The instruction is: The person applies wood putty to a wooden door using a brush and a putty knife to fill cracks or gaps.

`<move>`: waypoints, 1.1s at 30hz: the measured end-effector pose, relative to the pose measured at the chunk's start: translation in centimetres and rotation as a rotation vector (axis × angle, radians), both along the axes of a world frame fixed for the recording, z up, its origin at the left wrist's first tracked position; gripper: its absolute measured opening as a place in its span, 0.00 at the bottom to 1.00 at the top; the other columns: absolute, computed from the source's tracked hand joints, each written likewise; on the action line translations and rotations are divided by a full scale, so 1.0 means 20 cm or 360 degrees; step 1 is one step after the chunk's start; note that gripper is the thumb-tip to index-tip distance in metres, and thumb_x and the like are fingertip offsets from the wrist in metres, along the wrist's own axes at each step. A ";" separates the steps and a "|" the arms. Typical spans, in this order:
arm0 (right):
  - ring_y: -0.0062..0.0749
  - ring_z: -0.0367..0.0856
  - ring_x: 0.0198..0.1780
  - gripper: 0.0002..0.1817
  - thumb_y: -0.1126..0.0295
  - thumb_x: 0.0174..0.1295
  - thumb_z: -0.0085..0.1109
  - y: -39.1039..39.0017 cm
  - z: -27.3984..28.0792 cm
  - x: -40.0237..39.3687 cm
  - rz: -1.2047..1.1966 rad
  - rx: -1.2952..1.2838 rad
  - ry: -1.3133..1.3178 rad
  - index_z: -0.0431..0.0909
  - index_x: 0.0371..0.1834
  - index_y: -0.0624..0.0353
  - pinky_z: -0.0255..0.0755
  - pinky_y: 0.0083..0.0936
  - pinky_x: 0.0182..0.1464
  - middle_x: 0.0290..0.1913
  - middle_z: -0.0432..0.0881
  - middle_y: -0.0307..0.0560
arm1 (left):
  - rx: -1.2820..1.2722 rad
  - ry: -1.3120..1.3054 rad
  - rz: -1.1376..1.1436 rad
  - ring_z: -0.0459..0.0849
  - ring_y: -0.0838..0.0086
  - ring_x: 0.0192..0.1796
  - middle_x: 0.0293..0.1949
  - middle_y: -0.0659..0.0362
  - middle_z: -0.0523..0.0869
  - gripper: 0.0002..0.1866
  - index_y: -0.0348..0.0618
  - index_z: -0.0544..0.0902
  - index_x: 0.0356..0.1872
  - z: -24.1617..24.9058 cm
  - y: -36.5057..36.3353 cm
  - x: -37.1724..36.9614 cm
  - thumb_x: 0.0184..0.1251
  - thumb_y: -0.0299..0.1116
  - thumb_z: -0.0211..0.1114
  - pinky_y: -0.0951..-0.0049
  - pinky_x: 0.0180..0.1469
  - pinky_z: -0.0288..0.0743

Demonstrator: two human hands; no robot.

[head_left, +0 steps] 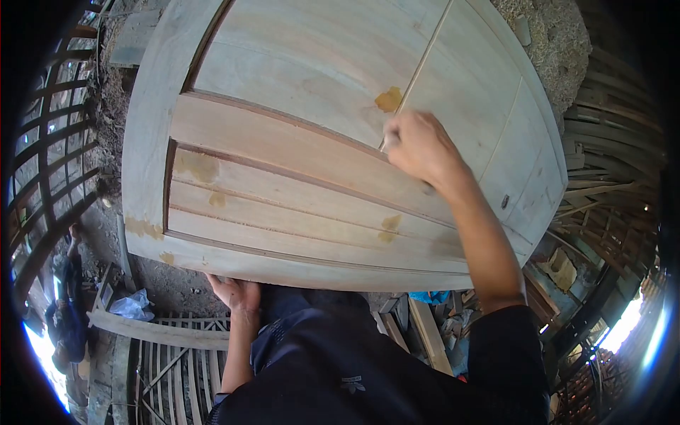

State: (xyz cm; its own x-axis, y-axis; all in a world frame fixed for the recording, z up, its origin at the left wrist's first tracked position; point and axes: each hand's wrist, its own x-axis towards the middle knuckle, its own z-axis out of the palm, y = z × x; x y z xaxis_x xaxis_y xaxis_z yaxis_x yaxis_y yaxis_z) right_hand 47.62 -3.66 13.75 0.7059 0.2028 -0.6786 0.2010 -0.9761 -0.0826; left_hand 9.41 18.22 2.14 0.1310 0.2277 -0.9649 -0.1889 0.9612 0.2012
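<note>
A large pale wooden door (283,71) with recessed panels and grooves fills the middle of the view, with yellowish-brown patches (389,99) on its surface. At its near edge, my left hand (239,294) holds the door from below, its fingertips partly hidden by the edge. My right hand (421,145) is closed over the door, by the lower end of a long groove and beside one patch. Whatever it pinches is too small and blurred to name. A small dark slot (505,201) shows in the door's right part.
Behind the door lies a heap of wood shavings (545,49). Wooden slats (180,368) and a clear plastic bag (132,304) are at lower left, where another person (65,304) is partly visible. Timber pieces (428,336) lie below the door, with more stacked wood (609,134) at right.
</note>
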 end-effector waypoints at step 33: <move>0.50 0.89 0.37 0.15 0.68 0.62 0.62 -0.06 -0.05 0.05 0.0318 0.0028 0.0009 0.88 0.48 0.66 0.79 0.40 0.45 0.31 0.88 0.62 | 0.0005 0.0009 0.0008 0.72 0.53 0.73 0.72 0.54 0.77 0.33 0.46 0.72 0.74 0.01 -0.05 0.04 0.80 0.58 0.50 0.48 0.78 0.63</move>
State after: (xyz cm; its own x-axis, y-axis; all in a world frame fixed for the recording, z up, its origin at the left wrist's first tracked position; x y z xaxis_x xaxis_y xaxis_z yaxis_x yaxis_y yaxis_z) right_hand 48.68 -4.77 12.74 0.6467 0.3501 -0.6777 0.3899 -0.9153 -0.1008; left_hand 10.16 17.30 2.38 0.1245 0.2314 -0.9649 -0.1927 0.9596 0.2053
